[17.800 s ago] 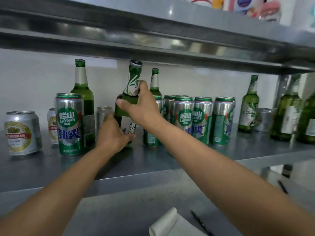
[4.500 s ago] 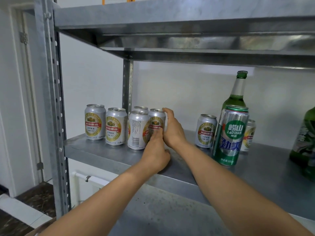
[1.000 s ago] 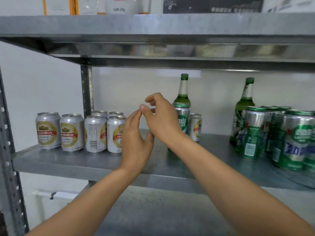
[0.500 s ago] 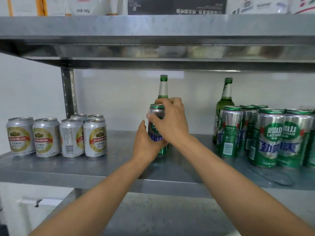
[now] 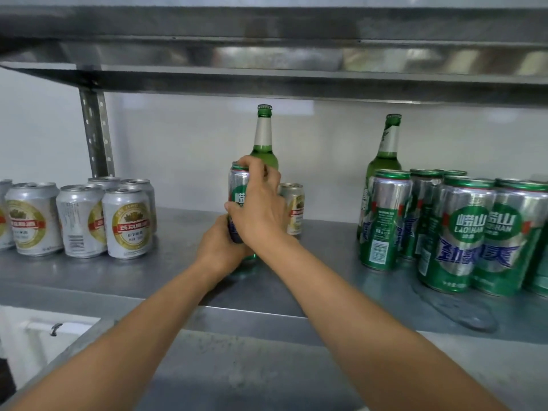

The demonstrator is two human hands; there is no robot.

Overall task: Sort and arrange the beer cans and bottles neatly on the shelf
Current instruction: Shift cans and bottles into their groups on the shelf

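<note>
Steel shelf (image 5: 184, 262) carries a cluster of tall green cans (image 5: 468, 232) toward its right and a cluster of short silver cans (image 5: 127, 223) at its left. Two green bottles (image 5: 264, 137) stand upright at the back. Mid-shelf, just in front of the left bottle, is a single tall can (image 5: 238, 185), with the right hand (image 5: 258, 209) curled round its upper part and the left hand (image 5: 219, 247) gripping its base.

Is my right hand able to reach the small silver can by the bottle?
Probably not yet: the right hand grips the tall green can with the left hand; the small silver can stands just behind.
</note>
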